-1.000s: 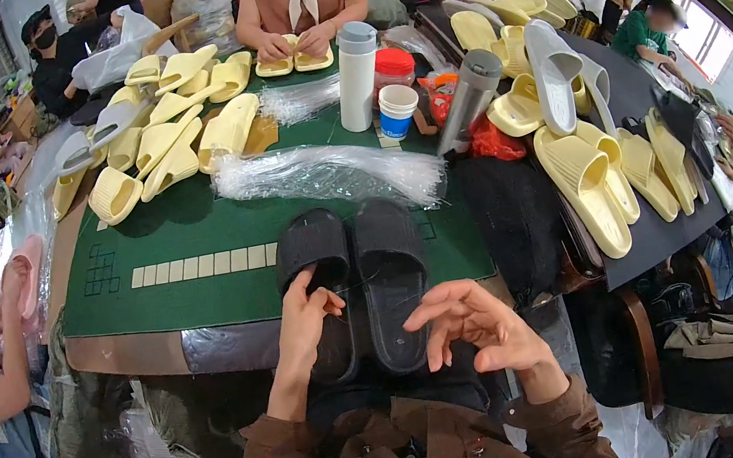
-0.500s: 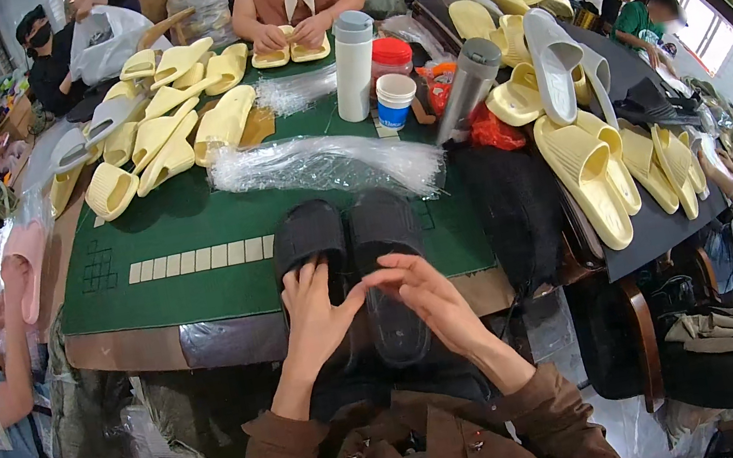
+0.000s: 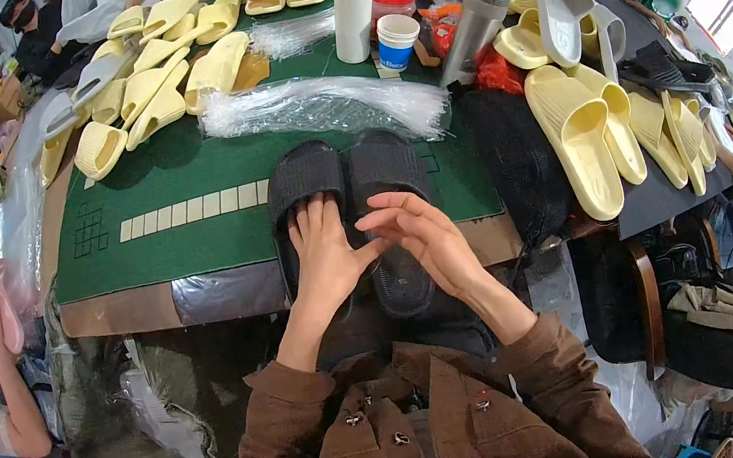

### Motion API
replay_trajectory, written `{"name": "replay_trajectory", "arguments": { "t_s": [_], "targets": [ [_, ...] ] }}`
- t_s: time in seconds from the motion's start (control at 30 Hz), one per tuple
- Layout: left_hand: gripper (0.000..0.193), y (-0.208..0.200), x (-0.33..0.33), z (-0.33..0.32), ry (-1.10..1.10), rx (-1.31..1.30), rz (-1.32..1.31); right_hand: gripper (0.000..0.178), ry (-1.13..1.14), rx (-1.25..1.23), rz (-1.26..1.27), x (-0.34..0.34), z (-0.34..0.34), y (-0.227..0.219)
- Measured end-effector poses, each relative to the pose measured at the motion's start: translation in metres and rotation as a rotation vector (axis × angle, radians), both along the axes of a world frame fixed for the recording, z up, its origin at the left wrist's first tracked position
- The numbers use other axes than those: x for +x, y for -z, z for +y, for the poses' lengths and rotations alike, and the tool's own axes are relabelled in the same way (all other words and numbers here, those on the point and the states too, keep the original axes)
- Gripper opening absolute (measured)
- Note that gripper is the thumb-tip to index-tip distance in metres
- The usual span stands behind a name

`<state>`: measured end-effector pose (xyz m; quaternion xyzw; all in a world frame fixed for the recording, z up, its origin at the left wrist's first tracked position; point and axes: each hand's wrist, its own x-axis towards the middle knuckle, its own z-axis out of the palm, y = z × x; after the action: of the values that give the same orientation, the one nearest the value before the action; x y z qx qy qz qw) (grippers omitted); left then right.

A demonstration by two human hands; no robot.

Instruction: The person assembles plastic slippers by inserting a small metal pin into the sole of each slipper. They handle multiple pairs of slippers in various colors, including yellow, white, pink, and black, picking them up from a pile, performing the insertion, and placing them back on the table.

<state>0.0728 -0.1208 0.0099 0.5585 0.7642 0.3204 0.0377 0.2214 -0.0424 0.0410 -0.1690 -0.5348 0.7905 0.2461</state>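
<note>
A pair of black slippers, the left slipper (image 3: 303, 176) and the right slipper (image 3: 387, 166), lies side by side over the near edge of the table, straps away from me. My left hand (image 3: 323, 246) rests on the left slipper, its fingers stretched out and their tips reaching under the strap. Its thumb points toward the right slipper. Above the right slipper is my right hand (image 3: 433, 242), fingers extended and slightly bent near the left thumb. I see nothing in its grasp; its thumb is mostly hidden.
Beyond the slippers, a bundle of clear plastic strands (image 3: 326, 109) lies on the green mat (image 3: 183, 246). Yellow slippers (image 3: 157, 94) pile up at the far left and right. A white bottle (image 3: 355, 10), paper cup (image 3: 397, 40) and steel tumbler (image 3: 473, 29) stand behind. Co-workers sit around.
The view has tilted down, so the table sits higher in the picture. My hands keep nearly the same pose at the black slippers. At left, a co-worker's pink slippers have turned.
</note>
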Motion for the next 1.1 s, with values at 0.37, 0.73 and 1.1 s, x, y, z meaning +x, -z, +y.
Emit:
{"name": "replay_trajectory", "arguments": {
  "t_s": [0.37, 0.73, 1.1],
  "targets": [
    [0.082, 0.012, 0.002, 0.003, 0.002, -0.025, 0.068, 0.038, 0.151, 0.023, 0.088, 0.014, 0.008, -0.021],
    [0.089, -0.008, -0.006, -0.005, 0.125, -0.192, -0.112, 0.032, 0.329, 0.304, 0.015, 0.022, 0.027, -0.005],
    [0.099, -0.008, -0.020, -0.011, 0.252, -0.262, -0.125, 0.029, 0.390, 1.666, -0.407, 0.009, 0.010, 0.016]
  ]
}}
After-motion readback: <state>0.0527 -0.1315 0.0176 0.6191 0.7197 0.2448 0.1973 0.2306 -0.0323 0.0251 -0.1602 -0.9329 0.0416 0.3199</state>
